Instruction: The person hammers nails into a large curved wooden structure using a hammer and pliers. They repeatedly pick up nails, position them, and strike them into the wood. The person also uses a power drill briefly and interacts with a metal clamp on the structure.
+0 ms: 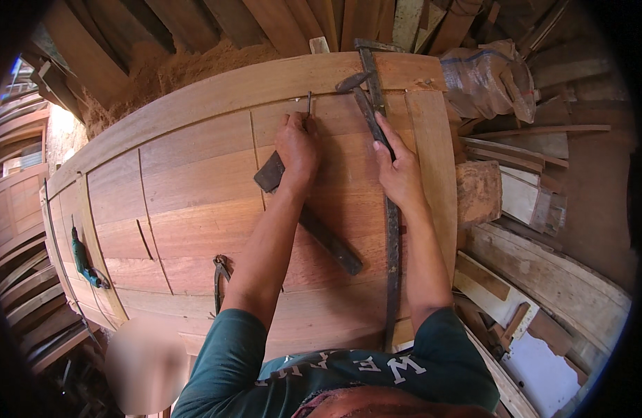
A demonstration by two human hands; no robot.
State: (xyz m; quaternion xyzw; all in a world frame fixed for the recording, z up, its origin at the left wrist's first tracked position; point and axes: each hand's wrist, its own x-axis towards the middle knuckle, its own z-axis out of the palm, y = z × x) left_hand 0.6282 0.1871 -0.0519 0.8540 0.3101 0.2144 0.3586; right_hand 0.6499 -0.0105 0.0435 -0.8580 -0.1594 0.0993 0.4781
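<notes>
A wooden panelled door [196, 177] lies flat before me. My left hand [298, 150] is closed round a thin metal punch [309, 103], upright against the seam between the far rail and the panel boards. My right hand [402, 171] grips a hammer [365, 111] by its dark handle; the hammer's head is up by the far rail, right of the punch. Under my left wrist, a second hammer with a blocky dark head [269, 172] rests on the boards, its handle pointing toward me. A long metal bar clamp [392, 279] crosses the door beneath my right hand.
Pincers [220, 275] lie left of my left forearm. A green power drill [84, 258] sits at the door's left end. Sawdust [175, 80] and leaning planks line the far side. A plastic-wrapped bundle [488, 80] and scrap boards [544, 265] crowd the right.
</notes>
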